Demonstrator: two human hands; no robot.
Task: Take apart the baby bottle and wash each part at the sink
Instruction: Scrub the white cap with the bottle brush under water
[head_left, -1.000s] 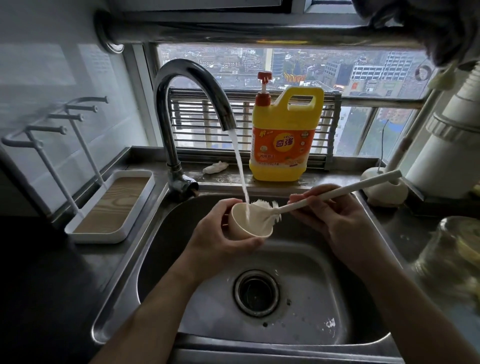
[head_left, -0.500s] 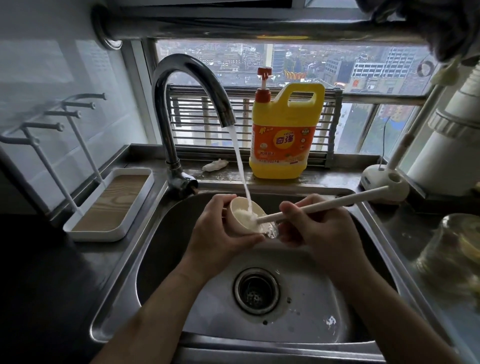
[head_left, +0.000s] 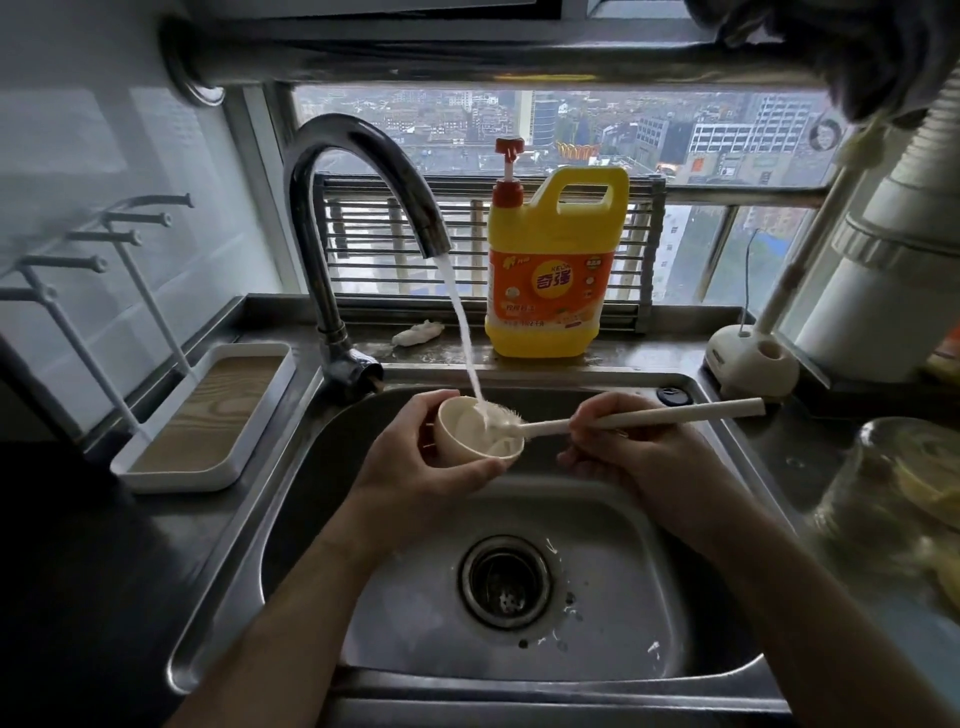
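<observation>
**Left hand**: fingers and thumb wrapped round a cream cap. It is held below and in front of the tap, with the mouth tipped up toward the spout.

**Cap:** cup-shaped, by its look the bottle's cover. It sits directly under the water, which runs into it.

**Right hand**: to the right of the tap and level with the cap, closed round the handle of a brush. The handle is pinched about a third of the way up, and the free end points away to the right.

**Brush:** white bristle head lying in the cap's mouth, at the rim where the water lands.

**Sink**: steel, below the tap, wet, with the drain open beneath both hands. No other bottle parts show in it.

**Further out:**
- Yellow soap jug on the ledge just right of the tap.
- White tray with a wood-grain floor to the tap's left.
- White brush stand far right.
- Glass jar beyond that, too blurred to read.

**Step in hand, as I judge it:** scrubbing the inside of one loosened part under running water. The bottle is evidently already apart.

**Next move calls for:**
- Working the bristles round the inner wall while turning the cap.
- Rinsing it and setting it aside.
- A firm grip, as the wet plastic may slip.
</observation>
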